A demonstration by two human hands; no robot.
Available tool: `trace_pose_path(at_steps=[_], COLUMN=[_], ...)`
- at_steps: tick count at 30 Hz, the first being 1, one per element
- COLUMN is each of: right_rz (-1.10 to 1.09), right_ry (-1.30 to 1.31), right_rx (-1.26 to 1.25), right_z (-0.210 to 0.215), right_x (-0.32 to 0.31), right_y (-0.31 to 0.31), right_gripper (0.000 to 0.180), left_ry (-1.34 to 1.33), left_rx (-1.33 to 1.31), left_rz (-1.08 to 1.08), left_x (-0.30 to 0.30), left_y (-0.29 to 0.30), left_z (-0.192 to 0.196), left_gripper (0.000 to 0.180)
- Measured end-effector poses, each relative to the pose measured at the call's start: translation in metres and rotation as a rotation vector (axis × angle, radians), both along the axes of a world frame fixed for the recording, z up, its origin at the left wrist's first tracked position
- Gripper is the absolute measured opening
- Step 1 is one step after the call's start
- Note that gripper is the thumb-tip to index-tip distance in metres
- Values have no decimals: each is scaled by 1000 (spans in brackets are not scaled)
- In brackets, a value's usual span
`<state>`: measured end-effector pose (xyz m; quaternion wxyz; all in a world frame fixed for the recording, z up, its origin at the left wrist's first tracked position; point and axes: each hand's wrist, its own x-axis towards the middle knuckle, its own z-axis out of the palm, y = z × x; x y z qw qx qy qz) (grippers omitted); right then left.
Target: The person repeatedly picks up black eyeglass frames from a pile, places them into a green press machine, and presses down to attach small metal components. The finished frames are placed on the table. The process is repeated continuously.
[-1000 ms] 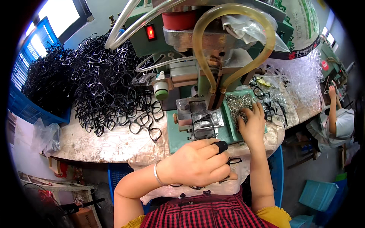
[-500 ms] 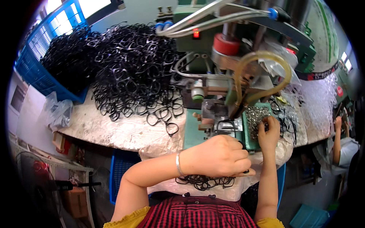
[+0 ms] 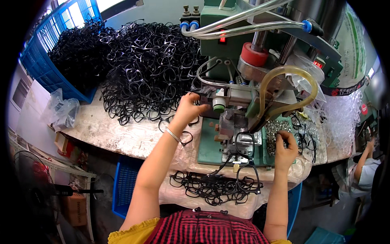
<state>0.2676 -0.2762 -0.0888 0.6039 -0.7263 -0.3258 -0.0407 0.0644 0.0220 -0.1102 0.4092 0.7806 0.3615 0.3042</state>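
My left hand [image 3: 190,109] is stretched out to the near edge of a heap of black eyeglass frames [image 3: 142,61], beside the green press machine [image 3: 213,32]. Its thumb stands apart from the fingers, and I see nothing held. My right hand [image 3: 286,149] is closed, fingertips together, at the edge of a green tray of small metal parts [image 3: 277,132]; whatever it pinches is too small to make out. Between the hands, one black eyeglass frame [image 3: 258,179] lies with one rim over the metal fixture [image 3: 248,139] and the other hanging toward me.
More black frames [image 3: 203,188] lie on the plastic-covered edge before me. A blue crate [image 3: 36,57] full of frames stands far left, with a clear plastic bag [image 3: 67,110] near it. A yellowish hose [image 3: 313,87] loops above the fixture. Another person [image 3: 359,171] sits at far right.
My left hand has moved from over the fixture leftward and away to the heap, uncovering the frame on the fixture. My right hand has drawn slightly back from the metal parts, its fingers closing.
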Motion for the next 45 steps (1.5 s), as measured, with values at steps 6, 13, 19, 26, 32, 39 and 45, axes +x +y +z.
trace_pose_path(at_steps=[6,13,19,26,32,39,45], right_rz=[14,-63,71,313,410,434,468], right_ry=[102,108,133,221,395,599,389], right_rx=[14,-45,-6,167,352,379,236], right_z=[1,-12,24,47,55,87,91], right_x=[3,2,-26,-41,-59,-77,-77], right_y=[-9,-35,-40,37,39,36,27], right_gripper=[11,15,13,15,45,53,58], left_ry=[259,592,429,-329,-867,-794,-637], left_rx=[68,341,-77,-751,-509,331,432], left_rz=[-71,221,55,-48,-26,-268,-336], left_x=[-30,-88,-121,-111,-88,-21,-29], left_y=[-2,-34,-43,-58,-92,-138,-158], left_z=[45,-29,3,5,24,157,131], left_gripper=[30,24,19,9,8,7,9])
